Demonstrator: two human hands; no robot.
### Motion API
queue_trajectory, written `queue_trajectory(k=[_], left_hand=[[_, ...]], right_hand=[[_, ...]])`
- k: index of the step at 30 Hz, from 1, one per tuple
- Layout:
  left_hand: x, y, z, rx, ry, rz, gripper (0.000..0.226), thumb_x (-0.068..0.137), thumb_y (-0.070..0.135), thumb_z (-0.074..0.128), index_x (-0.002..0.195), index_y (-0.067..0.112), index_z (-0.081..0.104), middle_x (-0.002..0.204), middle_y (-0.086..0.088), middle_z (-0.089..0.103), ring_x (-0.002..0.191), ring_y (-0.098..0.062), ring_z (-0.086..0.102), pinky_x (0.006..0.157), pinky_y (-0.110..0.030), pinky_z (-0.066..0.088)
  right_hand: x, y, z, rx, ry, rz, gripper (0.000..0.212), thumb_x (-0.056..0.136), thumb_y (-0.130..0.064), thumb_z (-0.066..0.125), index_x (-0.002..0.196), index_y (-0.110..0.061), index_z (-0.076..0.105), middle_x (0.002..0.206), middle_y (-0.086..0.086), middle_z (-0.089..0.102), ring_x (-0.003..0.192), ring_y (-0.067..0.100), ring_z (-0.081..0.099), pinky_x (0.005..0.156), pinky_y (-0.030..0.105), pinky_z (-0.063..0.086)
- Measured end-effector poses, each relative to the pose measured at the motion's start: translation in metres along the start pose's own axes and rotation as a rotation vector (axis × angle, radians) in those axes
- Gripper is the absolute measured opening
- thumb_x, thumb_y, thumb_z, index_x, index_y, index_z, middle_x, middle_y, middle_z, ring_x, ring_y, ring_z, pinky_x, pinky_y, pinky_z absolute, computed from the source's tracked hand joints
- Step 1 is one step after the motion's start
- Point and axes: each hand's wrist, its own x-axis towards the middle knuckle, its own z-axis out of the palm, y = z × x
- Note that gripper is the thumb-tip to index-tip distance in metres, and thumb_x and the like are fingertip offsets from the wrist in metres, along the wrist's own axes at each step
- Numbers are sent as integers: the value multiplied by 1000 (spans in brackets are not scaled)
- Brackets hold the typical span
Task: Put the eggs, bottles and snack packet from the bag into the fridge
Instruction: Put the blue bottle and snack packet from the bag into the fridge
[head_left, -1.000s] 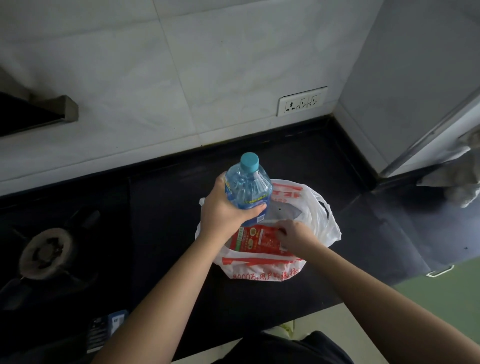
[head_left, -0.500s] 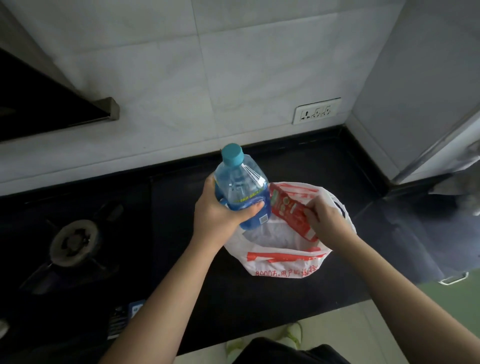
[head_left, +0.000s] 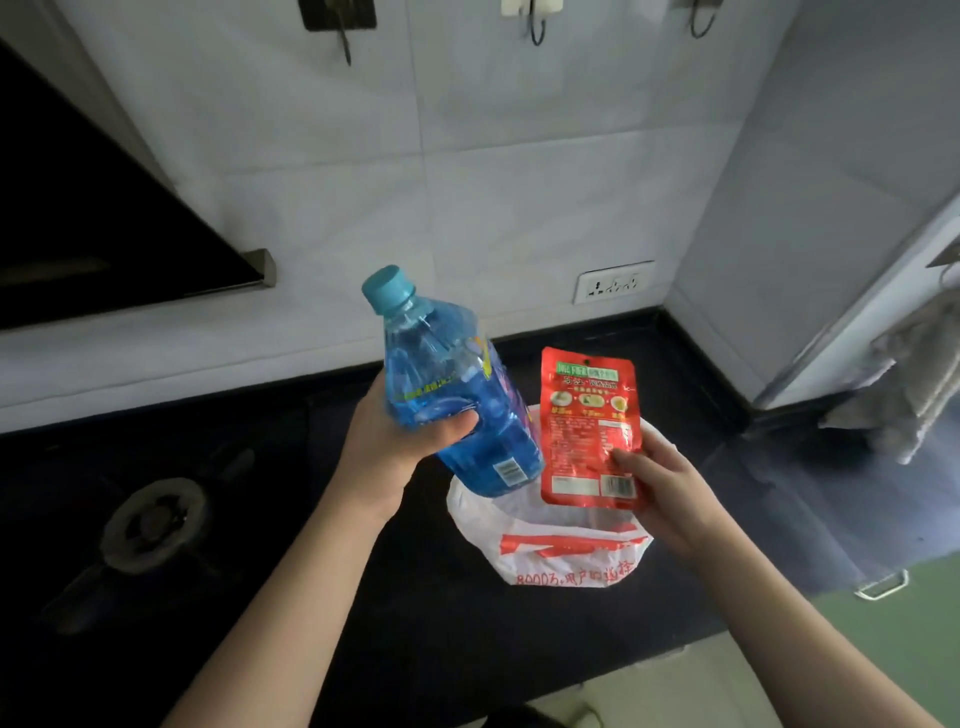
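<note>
1. Blue bottle (head_left: 457, 410) gripped round its middle in the left hand (head_left: 395, 447), tilted, cap away from the body.
2. Red snack packet (head_left: 589, 426) pinched at its lower edge by the right hand (head_left: 660, 488), held upright just beside the bottle.
3. White bag (head_left: 550, 551) below both hands on the black counter (head_left: 363, 571); contents hidden.
4. Judged: two items out, none in the fridge; eggs and other bottles not seen.
5. Burner (head_left: 156, 519) left of the left hand; hanging cloth (head_left: 914, 384) beyond the right hand; no clear obstruction.
</note>
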Motion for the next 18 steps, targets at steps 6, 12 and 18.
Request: queue_trajectory(k=[6,12,18], left_hand=[[-13,6,-12,-272,-120,-29,68,60,40,88,115,10,62,105,-7,70,101,-27,65,81,-39,53],[-39,9,-19,-448,-110,-61,66,58,52,86,112,18,69,106,-2,72,102,-23,66,83,-38,55],[-54,24,-28,-481,-26,-41,58,66,52,81,113,21,70,110,-1,71,107,-22,65,87,-39,54]], right_hand=[[-10,1,21,155,-38,-14,46,80,-8,62,124,-13,53,112,13,70,100,33,69,74,48,58],[-20,2,39,119,-37,-34,40,85,-21,59,124,-16,54,118,10,69,106,33,67,79,52,56],[-24,6,46,30,-65,-26,78,61,-34,89,128,-15,53,124,13,65,109,36,64,84,55,53]])
